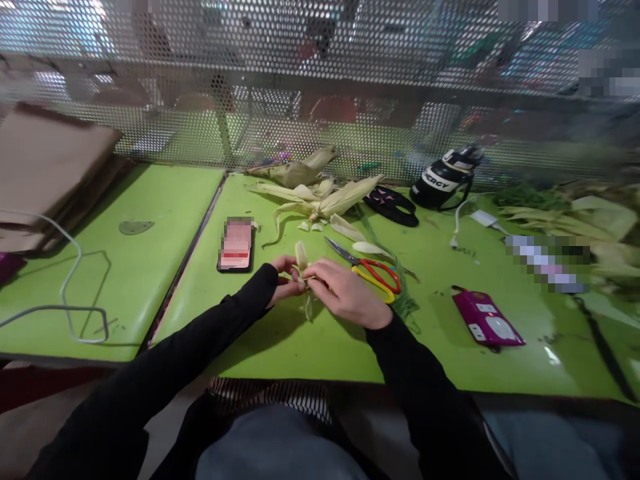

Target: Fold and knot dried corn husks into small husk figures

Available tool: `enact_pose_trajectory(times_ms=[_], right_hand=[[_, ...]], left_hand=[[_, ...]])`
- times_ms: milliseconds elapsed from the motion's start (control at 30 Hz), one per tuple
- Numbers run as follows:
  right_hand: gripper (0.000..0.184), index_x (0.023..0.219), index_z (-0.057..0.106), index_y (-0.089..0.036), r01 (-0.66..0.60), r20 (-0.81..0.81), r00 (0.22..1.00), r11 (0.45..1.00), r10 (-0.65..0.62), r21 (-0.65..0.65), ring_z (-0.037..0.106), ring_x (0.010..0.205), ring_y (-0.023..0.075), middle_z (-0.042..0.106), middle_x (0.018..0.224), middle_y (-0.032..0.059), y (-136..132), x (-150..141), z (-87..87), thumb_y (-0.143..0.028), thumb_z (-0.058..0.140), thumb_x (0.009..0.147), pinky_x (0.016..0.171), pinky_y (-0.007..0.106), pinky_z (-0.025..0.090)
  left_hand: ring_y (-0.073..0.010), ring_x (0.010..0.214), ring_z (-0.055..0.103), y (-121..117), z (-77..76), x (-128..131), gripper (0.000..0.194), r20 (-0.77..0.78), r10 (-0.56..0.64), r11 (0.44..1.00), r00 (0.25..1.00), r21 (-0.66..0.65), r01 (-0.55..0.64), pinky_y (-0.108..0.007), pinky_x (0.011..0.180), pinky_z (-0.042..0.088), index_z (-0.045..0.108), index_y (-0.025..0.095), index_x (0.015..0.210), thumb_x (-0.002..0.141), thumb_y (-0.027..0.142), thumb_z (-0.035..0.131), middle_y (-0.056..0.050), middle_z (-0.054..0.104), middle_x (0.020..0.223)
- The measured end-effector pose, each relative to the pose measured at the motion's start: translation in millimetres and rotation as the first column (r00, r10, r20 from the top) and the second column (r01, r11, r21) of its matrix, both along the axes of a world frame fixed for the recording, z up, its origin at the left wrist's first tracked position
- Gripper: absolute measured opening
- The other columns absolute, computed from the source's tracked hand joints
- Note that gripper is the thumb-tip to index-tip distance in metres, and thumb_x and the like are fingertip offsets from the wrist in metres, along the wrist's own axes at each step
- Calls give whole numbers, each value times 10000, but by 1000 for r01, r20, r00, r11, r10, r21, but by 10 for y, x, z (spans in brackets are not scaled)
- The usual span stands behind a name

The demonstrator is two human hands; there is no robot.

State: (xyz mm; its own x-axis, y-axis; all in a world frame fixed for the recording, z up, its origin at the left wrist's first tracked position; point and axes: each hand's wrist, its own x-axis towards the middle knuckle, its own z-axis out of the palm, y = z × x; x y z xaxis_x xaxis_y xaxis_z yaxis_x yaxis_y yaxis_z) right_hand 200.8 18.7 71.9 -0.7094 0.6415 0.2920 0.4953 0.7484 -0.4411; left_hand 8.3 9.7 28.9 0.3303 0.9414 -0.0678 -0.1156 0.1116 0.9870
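Both my hands meet over the green table (310, 340), pinching a small folded strip of pale corn husk (301, 257). My left hand (286, 280) grips it from below with curled fingers. My right hand (345, 293) closes on it from the right, fingers pressed together, and a thin strand hangs down between the hands. Scissors with red and yellow handles (373, 270) lie just right of my right hand. A phone (236, 244) lies to the upper left of my left hand.
A pile of corn husks (320, 190) lies at the back by the perforated metal screen (320, 80). A black mask (391, 203), a black cap (445, 177), a white charger (483, 219) and a magenta case (487, 323) sit to the right. More husks (595, 227) far right; cable (75, 287) left.
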Motion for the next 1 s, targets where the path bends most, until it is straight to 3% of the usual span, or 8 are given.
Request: enact_pose_trajectory(times_ms=[100, 233, 500, 667, 800, 1000], right_hand=[[204, 1026, 595, -185, -26, -48, 999, 998, 23, -62, 609, 906, 188, 652, 985, 78, 19, 13, 33, -156, 402, 968, 802, 335, 482], [124, 981, 571, -199, 81, -99, 991, 990, -93, -118, 608, 795, 167, 666, 909, 44, 11, -17, 37, -200, 448, 967, 726, 306, 469], [103, 860, 580, -199, 117, -148, 981, 991, -124, -58, 592, 815, 183, 639, 877, 56, -19, -43, 51, -195, 505, 931, 709, 311, 467], [64, 957, 582, -200, 132, -146, 977, 979, -155, -157, 589, 689, 143, 668, 835, 20, -32, -38, 59, -195, 527, 925, 601, 259, 434], [58, 936, 598, -194, 185, -144, 970, 978, -197, -95, 625, 746, 166, 694, 865, 39, -13, -42, 39, -223, 548, 928, 668, 288, 467], [108, 867, 614, -213, 114, -137, 984, 994, -112, 6, 638, 857, 209, 670, 914, 68, 43, -8, 36, -223, 529, 934, 756, 358, 501]], left_hand=[[-68, 641, 597, 11, -7, -27, 488, 16, -17, 1000, 1000, -2, 17, -233, 657, 490, 523, 159, 1010, 649, 256, 836, 52, 549, 798], [-66, 647, 573, 13, 41, -49, 519, 40, -26, 999, 999, -35, 27, -214, 628, 470, 522, 162, 964, 588, 253, 868, 51, 547, 795], [-66, 650, 575, -4, 54, -14, 494, 43, -4, 1000, 999, -21, 5, -218, 630, 468, 518, 157, 900, 576, 256, 878, 41, 550, 810], [-71, 643, 580, -4, 9, 4, 536, 84, 13, 999, 996, -52, -8, -232, 637, 487, 521, 150, 878, 526, 268, 908, 38, 567, 806], [-68, 651, 595, 12, -28, 5, 495, 110, 59, 997, 992, -54, -54, -236, 669, 489, 563, 131, 945, 577, 215, 883, 21, 603, 827], [-67, 633, 604, 68, -85, 89, 283, 104, 127, 984, 986, -139, -113, -251, 701, 489, 618, 92, 883, 659, 42, 785, 12, 630, 752]])
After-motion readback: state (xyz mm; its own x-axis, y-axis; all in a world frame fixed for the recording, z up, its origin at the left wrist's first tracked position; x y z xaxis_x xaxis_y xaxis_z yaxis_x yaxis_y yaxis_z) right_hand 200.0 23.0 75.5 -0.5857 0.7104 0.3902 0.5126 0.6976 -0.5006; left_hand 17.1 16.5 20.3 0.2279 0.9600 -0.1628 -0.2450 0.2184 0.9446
